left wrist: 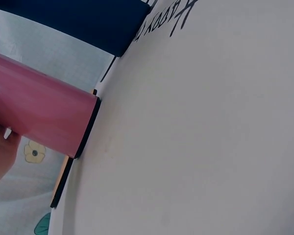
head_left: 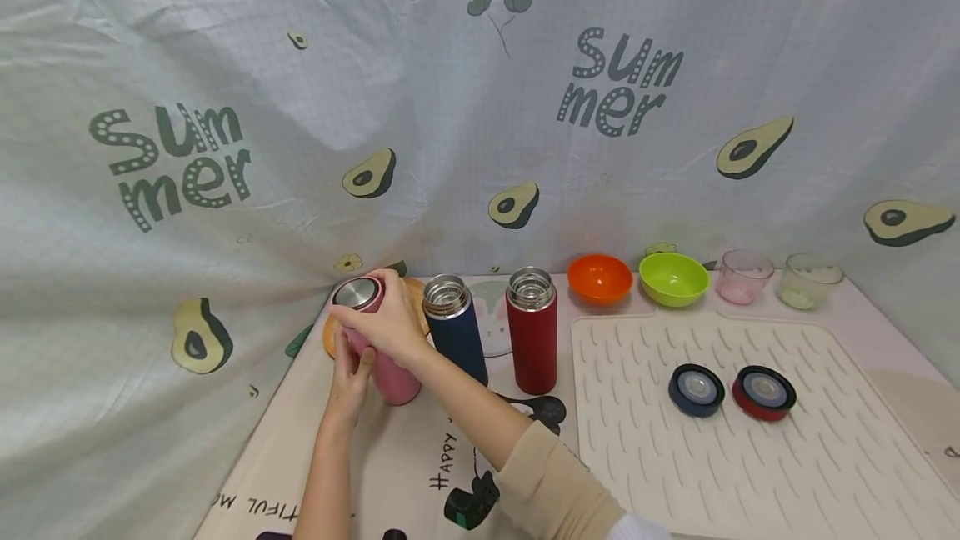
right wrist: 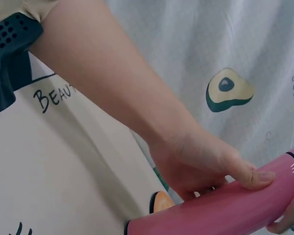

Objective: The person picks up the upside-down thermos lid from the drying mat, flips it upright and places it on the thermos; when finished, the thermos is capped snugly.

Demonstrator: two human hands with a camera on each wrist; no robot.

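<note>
A pink thermos bottle [head_left: 396, 380] stands at the left of the table, leaning slightly in the head view, its silver-topped lid [head_left: 357, 294] on. My left hand [head_left: 349, 382] grips the bottle's body, thumb along its side. Around the lid at the top, my right hand [head_left: 392, 319] holds on with thumb and fingers spread to either side. The left wrist view shows the pink bottle's base [left wrist: 85, 129] down at the table. Just right of it, a navy thermos bottle [head_left: 459, 336] and a red thermos bottle [head_left: 534, 340] stand upright without lids.
A navy lid [head_left: 696, 390] and a red lid [head_left: 764, 392] lie on a cream ridged mat [head_left: 630, 457]. Behind it are an orange bowl [head_left: 600, 280], a green bowl [head_left: 673, 279] and two glass cups [head_left: 744, 277]. A printed curtain [head_left: 450, 107] hangs along the back.
</note>
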